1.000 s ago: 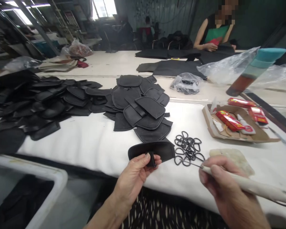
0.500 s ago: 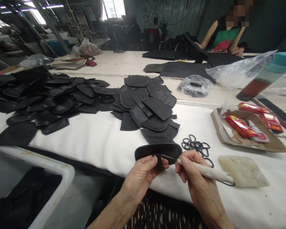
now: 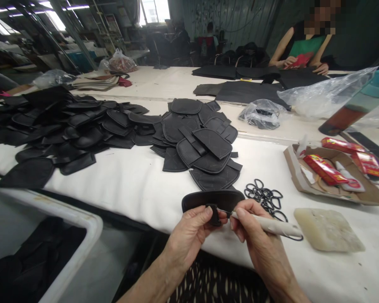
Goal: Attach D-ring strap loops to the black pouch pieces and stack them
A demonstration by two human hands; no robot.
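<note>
My left hand (image 3: 196,227) pinches a black leather flap (image 3: 196,202) by the short folded strap on it, thumb on top. Between the fingers of my right hand (image 3: 255,231) is an awl (image 3: 278,225) with a pale handle and a thin metal shaft. The shaft points left and meets the strap; its tip is hidden there. Just beyond my right hand lies a small heap of black D-rings (image 3: 263,195). A yellowish, translucent block (image 3: 328,229) sits on the white cloth to the right of the awl.
Piles of black flaps (image 3: 205,147) cover the left and middle of the table. At right stands a cardboard tray (image 3: 303,185) with red boxes and glue tubes, and behind it a leaning bottle (image 3: 350,109). A white bin (image 3: 94,227) is at lower left. A person works across the table.
My right hand has brought the awl left from the D-rings to the strap on the flap. My left hand keeps its hold. The whole view has shifted slightly.
</note>
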